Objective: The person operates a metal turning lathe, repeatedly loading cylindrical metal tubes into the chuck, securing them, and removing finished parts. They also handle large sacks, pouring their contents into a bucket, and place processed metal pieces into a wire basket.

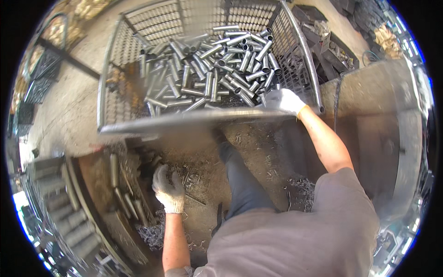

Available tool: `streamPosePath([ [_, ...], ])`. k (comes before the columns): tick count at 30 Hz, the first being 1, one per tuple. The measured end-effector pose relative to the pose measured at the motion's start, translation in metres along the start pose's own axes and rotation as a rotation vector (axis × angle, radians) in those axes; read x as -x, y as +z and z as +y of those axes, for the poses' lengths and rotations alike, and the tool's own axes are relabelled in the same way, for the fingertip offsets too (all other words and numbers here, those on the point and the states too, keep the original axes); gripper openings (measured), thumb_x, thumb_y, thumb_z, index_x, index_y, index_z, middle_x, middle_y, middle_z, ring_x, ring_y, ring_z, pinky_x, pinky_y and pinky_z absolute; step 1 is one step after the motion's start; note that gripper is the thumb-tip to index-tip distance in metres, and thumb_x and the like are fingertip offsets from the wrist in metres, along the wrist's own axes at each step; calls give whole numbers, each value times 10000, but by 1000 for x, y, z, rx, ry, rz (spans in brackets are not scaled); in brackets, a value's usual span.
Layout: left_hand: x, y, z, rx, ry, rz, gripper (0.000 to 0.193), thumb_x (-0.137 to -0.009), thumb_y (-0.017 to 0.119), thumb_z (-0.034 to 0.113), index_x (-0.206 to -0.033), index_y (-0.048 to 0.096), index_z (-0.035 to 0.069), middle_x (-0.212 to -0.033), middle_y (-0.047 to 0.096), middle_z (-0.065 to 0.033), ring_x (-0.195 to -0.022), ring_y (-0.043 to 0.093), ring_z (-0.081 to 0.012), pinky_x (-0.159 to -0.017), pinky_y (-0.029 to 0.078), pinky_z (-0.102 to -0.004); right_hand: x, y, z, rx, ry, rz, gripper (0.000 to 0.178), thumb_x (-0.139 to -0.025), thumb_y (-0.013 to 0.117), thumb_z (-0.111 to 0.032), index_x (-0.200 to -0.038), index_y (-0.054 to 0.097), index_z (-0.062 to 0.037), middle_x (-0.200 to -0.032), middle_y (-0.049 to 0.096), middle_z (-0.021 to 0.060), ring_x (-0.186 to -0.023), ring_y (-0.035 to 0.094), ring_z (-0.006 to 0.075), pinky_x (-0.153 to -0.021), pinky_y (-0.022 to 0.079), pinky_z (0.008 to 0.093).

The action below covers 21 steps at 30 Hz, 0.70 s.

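Note:
A wire-mesh basket (207, 119) holds a heap of short shiny metal tubes (198, 69), lying in all directions. My right hand (287, 101), in a white glove, reaches over the basket's near rim by its right corner. Its fingers are blurred among the nearest tubes, so whether they grip one is hidden. Lower down on the left, my left hand (169, 190), also gloved, hangs above the floor beside a bench. Its fingers are loosely curved, with a gap between them and the thumb, and nothing shows in it.
Metal bars or rollers (69, 221) line a rack at the left, with loose cylindrical pieces (121, 194) beside it. Metal shavings (302, 196) litter the floor around my leg. A dark bin of scrap (339, 53) stands behind the basket's right side, near a large metal surface (376, 92).

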<state>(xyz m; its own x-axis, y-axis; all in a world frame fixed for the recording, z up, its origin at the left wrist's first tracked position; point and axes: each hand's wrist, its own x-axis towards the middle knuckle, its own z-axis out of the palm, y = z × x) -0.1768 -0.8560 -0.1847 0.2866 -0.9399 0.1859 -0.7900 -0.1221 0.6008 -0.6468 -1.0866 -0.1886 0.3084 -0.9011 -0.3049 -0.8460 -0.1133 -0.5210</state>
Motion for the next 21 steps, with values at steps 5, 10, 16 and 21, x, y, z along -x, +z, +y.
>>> streamPosePath([
  [5, -177, 125, 5, -193, 311, -104, 362, -876, 686, 118, -1225, 658, 27, -1235, 682, -220, -1145, 639, -447, -1037, 490, -569, -172, 65, 166, 520, 310, -515, 323, -796, 652, -151, -1046, 825, -43, -1043, 779, 236, -991, 770, 389, -858, 615, 460],
  [10, -218, 163, -4, -184, 365, -232, 303, -914, 501, 174, -967, 745, 2, -933, 762, -182, -870, 746, -380, -890, 567, -558, -268, 161, 271, 663, 321, -680, 285, -813, 700, -171, -1040, 837, -64, -1081, 794, 202, -1007, 781, 358, -857, 631, 456],
  [16, -218, 161, -4, -328, 278, -389, 396, -970, 450, 317, -989, 729, 37, -981, 763, -140, -908, 726, -368, -919, 513, -588, -307, 213, 315, 624, 397, -923, 290, -825, 718, -147, -1070, 827, -36, -1111, 784, 228, -1043, 774, 377, -887, 629, 469],
  [21, -223, 158, 0, -295, 225, -463, 367, -953, 480, 274, -985, 739, 15, -975, 756, -152, -914, 714, -381, -958, 511, -574, -270, 252, 332, 604, 349, -721, 306, -829, 724, -201, -1057, 807, -14, -1136, 764, 256, -1017, 771, 373, -888, 629, 451],
])
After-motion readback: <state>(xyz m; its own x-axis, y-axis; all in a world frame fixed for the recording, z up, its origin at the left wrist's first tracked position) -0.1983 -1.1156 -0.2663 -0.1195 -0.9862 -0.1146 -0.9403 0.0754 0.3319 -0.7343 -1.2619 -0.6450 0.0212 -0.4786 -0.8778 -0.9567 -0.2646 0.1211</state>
